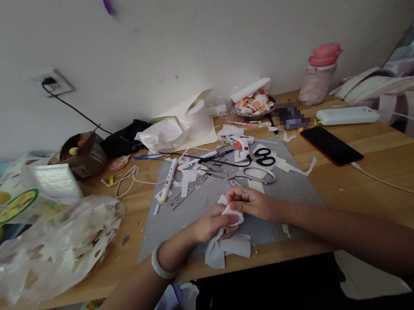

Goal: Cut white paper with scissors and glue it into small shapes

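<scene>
At the lower centre of the frame, the left hand (212,224) grips a bent white piece (228,212), and the right hand (254,204) pinches its upper edge. Both are above a grey mat (157,237) on the wooden surface (394,175). Grey scissors (235,181) lie just beyond; a phone (332,144) is at right.

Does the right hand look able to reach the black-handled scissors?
Probably yes, though the right hand holds white material: the scissors' black handles lie uncovered, beyond the grey-handled metal scissors.
</scene>
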### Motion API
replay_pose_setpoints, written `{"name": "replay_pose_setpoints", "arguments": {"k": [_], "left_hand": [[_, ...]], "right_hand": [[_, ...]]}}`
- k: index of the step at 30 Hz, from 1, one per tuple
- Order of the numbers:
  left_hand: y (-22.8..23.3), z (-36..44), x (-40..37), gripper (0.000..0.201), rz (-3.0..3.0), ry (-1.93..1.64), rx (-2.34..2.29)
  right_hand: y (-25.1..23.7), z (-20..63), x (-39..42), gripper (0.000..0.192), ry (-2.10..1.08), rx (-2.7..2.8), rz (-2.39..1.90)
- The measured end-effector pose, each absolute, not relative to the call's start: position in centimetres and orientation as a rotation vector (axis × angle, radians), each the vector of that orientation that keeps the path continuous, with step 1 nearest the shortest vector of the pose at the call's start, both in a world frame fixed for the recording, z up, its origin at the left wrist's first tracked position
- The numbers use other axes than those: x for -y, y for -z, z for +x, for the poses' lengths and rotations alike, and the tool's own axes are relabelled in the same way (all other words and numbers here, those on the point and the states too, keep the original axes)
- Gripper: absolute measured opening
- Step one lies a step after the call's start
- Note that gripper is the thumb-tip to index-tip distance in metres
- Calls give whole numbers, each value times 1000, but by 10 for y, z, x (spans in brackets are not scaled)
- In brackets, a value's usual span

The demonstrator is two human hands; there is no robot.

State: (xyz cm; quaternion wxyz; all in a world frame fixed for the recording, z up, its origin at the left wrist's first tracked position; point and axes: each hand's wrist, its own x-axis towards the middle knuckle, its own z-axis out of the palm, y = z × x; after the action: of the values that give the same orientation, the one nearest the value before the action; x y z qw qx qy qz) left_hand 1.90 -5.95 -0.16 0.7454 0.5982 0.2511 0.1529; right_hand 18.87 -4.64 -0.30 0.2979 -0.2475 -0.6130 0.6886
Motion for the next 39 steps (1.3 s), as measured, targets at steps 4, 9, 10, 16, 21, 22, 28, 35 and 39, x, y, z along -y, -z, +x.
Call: {"name": "replay_pose_setpoints", "arguments": {"k": [4,9,10,16,21,22,28,35,39], "left_hand": [[0,21,58,30,1257,-391,-590],[5,22,63,35,1315,-418,-593],[6,22,64,38,1354,-425,-592],[-2,16,69,48,1536,-539,-589],[-5,14,63,44,1553,-611,-595],[-3,14,62,43,1503,-611,-583],[4,14,58,39,1369,-477,-623],[-3,16,63,35,1285,-407,-588],[-3,17,63,33,1211,-484,-586]], "right_hand": [[4,192,43,45,-1861,1616,-646],[8,191,45,42,-1985,1578,-521],[9,189,46,41,-2040,1514,-505],[5,187,51,41,-2353,950,-461],[-4,191,46,40,-2207,1019,-521],[-4,192,46,39,-2158,1083,-553],[1,189,45,43,-2046,1413,-645],[10,187,50,42,-2246,1248,-533],[4,188,49,37,-2416,853,-477]]}}
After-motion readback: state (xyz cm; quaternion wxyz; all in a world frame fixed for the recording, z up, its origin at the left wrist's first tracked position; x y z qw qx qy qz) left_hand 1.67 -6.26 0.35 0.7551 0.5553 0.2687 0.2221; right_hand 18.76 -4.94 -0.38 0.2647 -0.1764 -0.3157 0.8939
